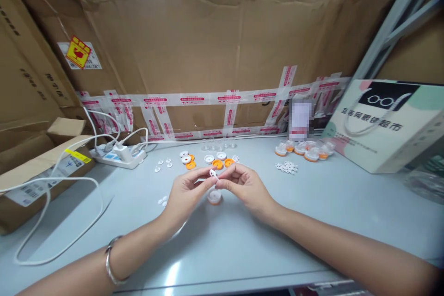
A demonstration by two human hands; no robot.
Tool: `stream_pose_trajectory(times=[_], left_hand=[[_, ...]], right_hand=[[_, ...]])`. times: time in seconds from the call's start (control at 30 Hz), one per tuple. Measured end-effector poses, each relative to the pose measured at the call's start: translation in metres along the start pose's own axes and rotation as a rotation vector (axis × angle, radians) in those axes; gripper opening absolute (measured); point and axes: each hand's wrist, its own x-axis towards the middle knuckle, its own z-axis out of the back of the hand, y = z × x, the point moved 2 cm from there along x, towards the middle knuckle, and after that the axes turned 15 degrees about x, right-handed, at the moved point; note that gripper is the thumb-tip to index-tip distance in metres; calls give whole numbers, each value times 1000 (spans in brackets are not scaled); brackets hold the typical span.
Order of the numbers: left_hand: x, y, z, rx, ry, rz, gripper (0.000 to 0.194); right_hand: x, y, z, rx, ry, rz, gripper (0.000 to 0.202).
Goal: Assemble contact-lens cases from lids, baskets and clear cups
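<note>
Over the middle of the table, my left hand [187, 190] and my right hand [249, 190] meet at the fingertips. Between them is a small white plastic part [213, 174], its exact kind too small to make out. My left thumb and fingers pinch it from the left. My right thumb and index finger close on its lower right end. Just below the fingers, a round piece with a clear top and an orange base [214, 197] rests on the table. A few small white discs [163, 201] lie left of my left hand, partly hidden by it.
Behind my hands lie orange rings [218, 164], white rings [208, 159] and clear caps [217, 146]. Small white knobs [157, 169] are at left; stacked clear-and-orange pieces [301, 149] and small white parts [286, 167] at right. A power strip [121, 156], cardboard box [45, 175] and paper bag [381, 134] flank them.
</note>
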Motion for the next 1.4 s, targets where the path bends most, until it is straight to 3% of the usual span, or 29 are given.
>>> stream_pose_trajectory(times=[0.27, 0.37, 0.43, 0.57, 0.63, 0.7, 0.77, 0.9, 1.0, 1.2, 1.4], left_hand=[[7, 10, -10, -79, 16, 84, 23], [8, 13, -6, -60, -30, 123, 25], [9, 13, 1, -39, -74, 146, 27], [12, 12, 15, 1, -111, 174, 33], [14, 12, 18, 12, -110, 182, 33], [15, 13, 19, 24, -105, 194, 32], [15, 12, 18, 34, -104, 197, 32], [14, 12, 14, 62, -74, 184, 30], [13, 11, 13, 63, -56, 169, 29], [13, 11, 15, 42, -35, 158, 27], [11, 9, 10, -17, 20, 177, 28]], right_hand=[[5, -10, 5, -75, 29, 38, 13], [11, 3, 17, -242, 113, -40, 19], [17, 26, 40, -449, 80, -65, 23], [26, 77, 117, -869, -170, -39, 33], [28, 85, 149, -987, -231, -86, 37], [29, 79, 161, -1043, -201, -119, 40], [32, 65, 152, -1088, -82, -156, 37], [40, 42, 111, -1169, 154, -151, 28], [45, 34, 99, -1194, 240, -156, 17], [42, 36, 105, -1090, 238, -180, 15], [29, 42, 86, -486, 138, -386, 27]])
